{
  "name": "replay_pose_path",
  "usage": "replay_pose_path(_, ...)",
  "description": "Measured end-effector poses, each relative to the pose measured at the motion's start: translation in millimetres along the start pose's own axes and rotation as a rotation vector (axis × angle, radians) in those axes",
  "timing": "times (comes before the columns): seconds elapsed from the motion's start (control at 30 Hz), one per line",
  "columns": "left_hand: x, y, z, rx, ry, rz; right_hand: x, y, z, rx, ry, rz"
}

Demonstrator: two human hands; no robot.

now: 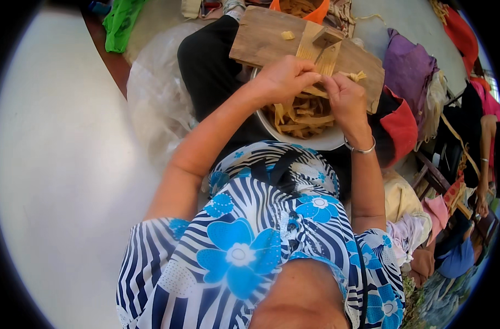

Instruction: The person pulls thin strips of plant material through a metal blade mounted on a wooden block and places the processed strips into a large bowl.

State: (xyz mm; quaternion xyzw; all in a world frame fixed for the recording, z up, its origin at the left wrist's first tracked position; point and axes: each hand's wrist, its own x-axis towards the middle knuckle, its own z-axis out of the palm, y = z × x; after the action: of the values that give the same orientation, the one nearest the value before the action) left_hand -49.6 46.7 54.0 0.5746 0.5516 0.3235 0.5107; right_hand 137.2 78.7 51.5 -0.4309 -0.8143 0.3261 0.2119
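My left hand point(288, 79) and my right hand point(347, 98) meet over the near edge of a wooden board point(261, 35). Their thumbs and fingertips pinch closed on a thin tan strip, mostly hidden by the fingers. Fixed on the board are a pale slat and an upright wooden block point(327, 37). A small yellowish piece point(288, 35) lies left of the slat, and a knotted tan piece point(357, 75) lies just beyond my right hand. Below the hands, a white basin point(327, 145) holds a heap of curled brown strips point(302, 123).
An orange container point(319, 13) with more brown strips stands beyond the board. Clear plastic sheeting point(157, 82) lies on the left, with a green bag point(121, 24) farther off. Purple cloth point(406, 68) and red cloth point(401, 129) are on the right, near another person's arm point(484, 164).
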Motion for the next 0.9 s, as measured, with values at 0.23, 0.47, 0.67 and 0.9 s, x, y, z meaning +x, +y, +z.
replay_pose_path(0.23,-1.9,-6.7,11.1,-0.357,-0.052,0.08,-30.4,-49.7,-14.8,1.367,-0.404,0.338)
replay_pose_path(0.47,-19.8,24.0,40.4,-0.763,-0.042,0.073,-4.1,-11.1,12.8,0.429,0.41,-0.041)
replay_pose_path(0.67,-10.1,-1.3,37.5,-0.643,-0.081,-0.112,-11.4,-9.6,6.1,-0.114,0.327,0.036)
replay_pose_path(0.9,-21.0,-16.1,42.3,0.534,0.255,0.331,-29.7,11.5,26.7,0.558,0.156,0.256)
